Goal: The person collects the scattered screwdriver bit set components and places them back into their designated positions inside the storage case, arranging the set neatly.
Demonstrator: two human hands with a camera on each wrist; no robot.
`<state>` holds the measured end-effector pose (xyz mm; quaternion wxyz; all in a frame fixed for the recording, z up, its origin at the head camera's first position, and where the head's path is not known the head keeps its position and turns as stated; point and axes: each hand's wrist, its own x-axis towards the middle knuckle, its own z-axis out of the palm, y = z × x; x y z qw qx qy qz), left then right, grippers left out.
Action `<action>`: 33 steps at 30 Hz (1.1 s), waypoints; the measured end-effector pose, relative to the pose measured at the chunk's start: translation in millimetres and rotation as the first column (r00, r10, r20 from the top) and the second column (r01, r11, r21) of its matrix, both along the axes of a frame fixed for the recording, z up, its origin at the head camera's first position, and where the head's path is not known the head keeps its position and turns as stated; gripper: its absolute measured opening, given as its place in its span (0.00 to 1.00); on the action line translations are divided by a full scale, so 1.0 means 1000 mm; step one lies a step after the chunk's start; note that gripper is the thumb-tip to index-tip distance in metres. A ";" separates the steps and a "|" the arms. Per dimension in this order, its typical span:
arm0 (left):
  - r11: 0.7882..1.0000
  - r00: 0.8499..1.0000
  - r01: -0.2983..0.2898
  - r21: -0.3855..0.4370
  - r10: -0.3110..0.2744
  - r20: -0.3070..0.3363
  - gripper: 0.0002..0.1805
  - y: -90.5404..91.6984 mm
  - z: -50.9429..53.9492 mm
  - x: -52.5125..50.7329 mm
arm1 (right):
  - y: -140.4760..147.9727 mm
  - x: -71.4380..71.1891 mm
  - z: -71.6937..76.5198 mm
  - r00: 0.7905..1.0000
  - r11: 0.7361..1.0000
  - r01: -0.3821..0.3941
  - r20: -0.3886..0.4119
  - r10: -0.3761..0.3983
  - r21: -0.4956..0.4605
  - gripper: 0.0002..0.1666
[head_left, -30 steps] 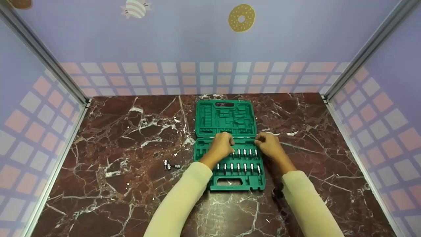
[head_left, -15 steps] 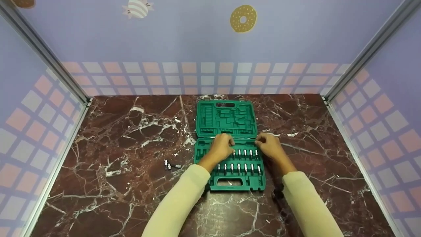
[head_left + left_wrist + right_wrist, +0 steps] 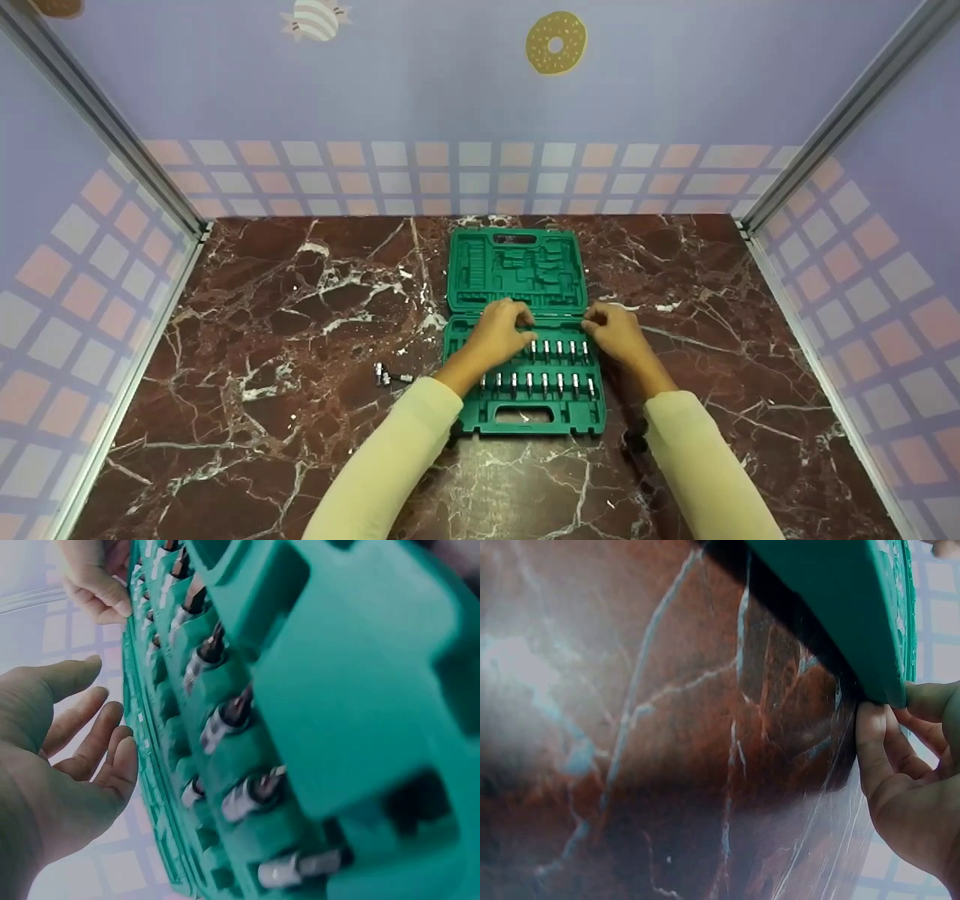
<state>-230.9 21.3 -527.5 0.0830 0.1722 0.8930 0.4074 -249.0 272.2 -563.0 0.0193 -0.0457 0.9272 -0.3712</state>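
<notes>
A green plastic bit socket case (image 3: 517, 270) lies unfolded on the table, with two rows of silver bit sockets (image 3: 529, 382) in its near half. My left hand (image 3: 495, 334) hovers over the left part of the back row. Its fingers (image 3: 90, 742) are relaxed and apart, with nothing between them in the left wrist view. At the case's right edge, close to the hinge, my right hand (image 3: 616, 332) pinches the rim between thumb and fingers; the right wrist view shows this grip (image 3: 915, 757) at the case corner. My left hand and forearm cover some slots.
Several loose bit sockets (image 3: 386, 375) lie together on the dark red marbled table (image 3: 285, 420), left of the case. Patterned purple panels (image 3: 450, 90) enclose the back and both sides.
My left hand has shifted slightly left, its thumb and fingers moving further apart, and more of the front row shows. My right hand has stayed at the case edge.
</notes>
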 end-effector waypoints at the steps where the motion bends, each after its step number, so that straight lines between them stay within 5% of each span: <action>1: 1.000 1.000 -0.003 -0.002 0.003 -0.007 0.11 -0.002 0.002 0.001 | 0.000 -0.001 0.000 1.000 1.000 -0.001 -0.007 0.001 0.003 0.05; 12: 0.996 0.996 -0.070 0.047 0.072 -0.045 0.13 -0.042 0.011 0.004 | 0.000 -0.002 -0.002 1.000 1.000 0.001 -0.012 -0.001 0.014 0.05; 33: 0.956 0.955 -0.264 0.125 0.277 -0.103 0.12 -0.133 0.017 0.023 | 0.001 -0.002 -0.001 1.000 1.000 -0.005 0.006 0.005 -0.005 0.05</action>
